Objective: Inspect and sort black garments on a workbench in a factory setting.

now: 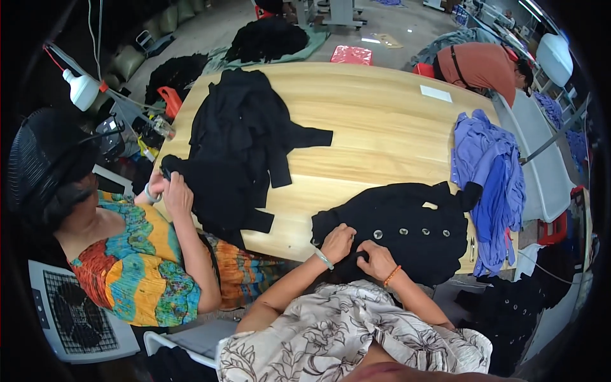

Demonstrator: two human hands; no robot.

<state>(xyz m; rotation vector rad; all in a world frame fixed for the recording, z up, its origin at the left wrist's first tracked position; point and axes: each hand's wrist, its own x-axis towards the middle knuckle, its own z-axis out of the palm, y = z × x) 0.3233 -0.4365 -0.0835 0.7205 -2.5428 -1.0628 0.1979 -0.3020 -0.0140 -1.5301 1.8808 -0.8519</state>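
Observation:
A black buttoned cardigan (414,213) lies on the table in front of me, a row of large round buttons running across it. My left hand (337,243), with a pale bangle at the wrist, pinches the fabric near the cardigan's lower left edge. Close beside it, my right hand (377,260), with an orange bead bracelet, is closed on the near edge of the same cardigan. The fingertips of both hands are partly lost against the dark cloth, so anything small between them is hidden.
Black garments (235,121) are spread at the table's left, where a co-worker (146,235) in a patterned top handles one. Purple-blue shirts (487,178) are heaped at the right edge, with small metal snips (472,249) beside them. Another person (477,67) bends over beyond the far right corner.

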